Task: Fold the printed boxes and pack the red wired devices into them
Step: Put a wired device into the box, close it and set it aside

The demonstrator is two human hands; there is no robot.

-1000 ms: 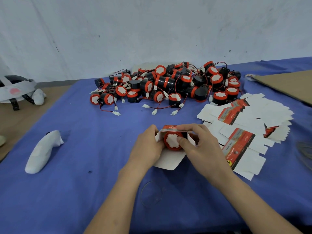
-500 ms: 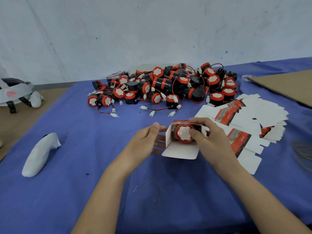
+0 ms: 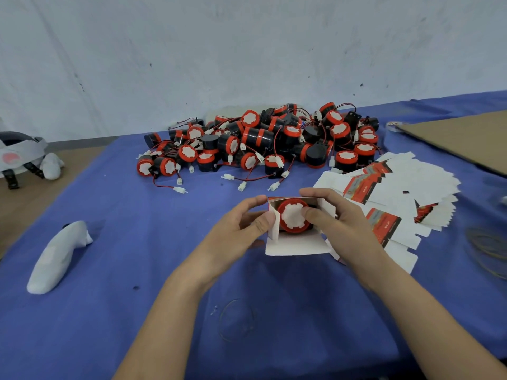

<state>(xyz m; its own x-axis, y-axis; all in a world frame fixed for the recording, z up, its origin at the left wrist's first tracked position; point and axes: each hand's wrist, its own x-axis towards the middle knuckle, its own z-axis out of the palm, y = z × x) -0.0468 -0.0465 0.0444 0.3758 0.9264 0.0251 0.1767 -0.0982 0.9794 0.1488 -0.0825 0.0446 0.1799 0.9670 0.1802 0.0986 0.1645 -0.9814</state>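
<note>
Pinching the side flap of the printed box (image 3: 297, 246) with the left hand (image 3: 238, 229), near the blue cloth (image 3: 137, 297) in front of the pile of devices (image 3: 260, 144), with the right hand (image 3: 340, 223) curled over the top and its thumb pressing the red wired device (image 3: 292, 216) sitting in the open end. Looks like thin, light, bendy card, easy to squash, so best to hold by the folded corners. Looks hard and heavier than the card, so best to push on the flat white face.

I see a white controller (image 3: 59, 256) lying left on the blue-covered tabletop (image 3: 109, 311), headset (image 3: 19, 149) at far left, cardboard sheet (image 3: 461, 141) far right.
</note>
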